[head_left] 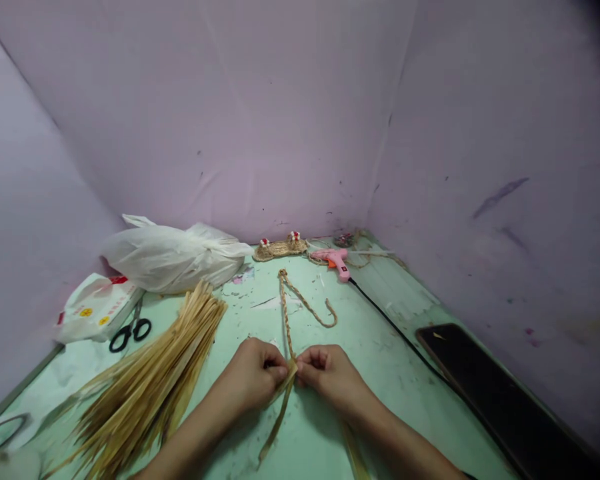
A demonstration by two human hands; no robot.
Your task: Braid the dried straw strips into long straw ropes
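Note:
A thin braided straw cord [287,315] runs from a knot on the table down to my two hands. My left hand [260,373] pinches a flat straw strip [291,371] at the cord's lower end. On the other side of that end, my right hand [325,373] is closed in a pinch on the straw too. One loose strand [275,433] hangs down between the hands, and another strip [354,453] passes below my right forearm. From the same knot a second braided length [313,311] bends off to the right, its end curled.
A bundle of dry straw [155,387] lies at left, beside black-handled scissors [130,333], a tissue pack [100,310] and a white plastic bag [180,257]. At the back are a woven straw piece [280,250] and a pink glue gun [335,260]. A dark tray-like slab [500,393] lies right.

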